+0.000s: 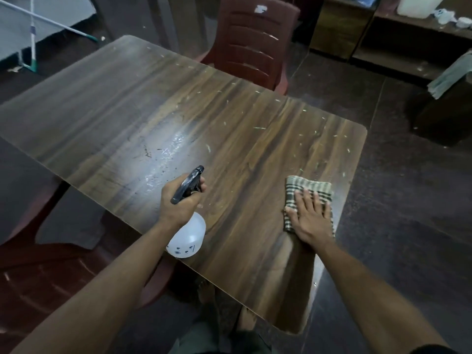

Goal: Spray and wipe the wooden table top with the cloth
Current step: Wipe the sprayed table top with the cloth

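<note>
The wooden table top (229,118) fills the middle of the view, dotted with pale flecks and a wet sprayed patch (168,154) near its centre. My left hand (176,203) grips a white spray bottle (187,238) by its black trigger head, nozzle pointing toward the wet patch. My right hand (309,215) lies flat with straight fingers on a folded green checked cloth (306,187) near the table's right edge.
A dark red plastic chair (255,42) stands at the table's far side, and another red chair (38,277) sits at the near left. Wooden shelving (383,34) runs along the back right. A cloth-draped dark stand (449,98) is on the right.
</note>
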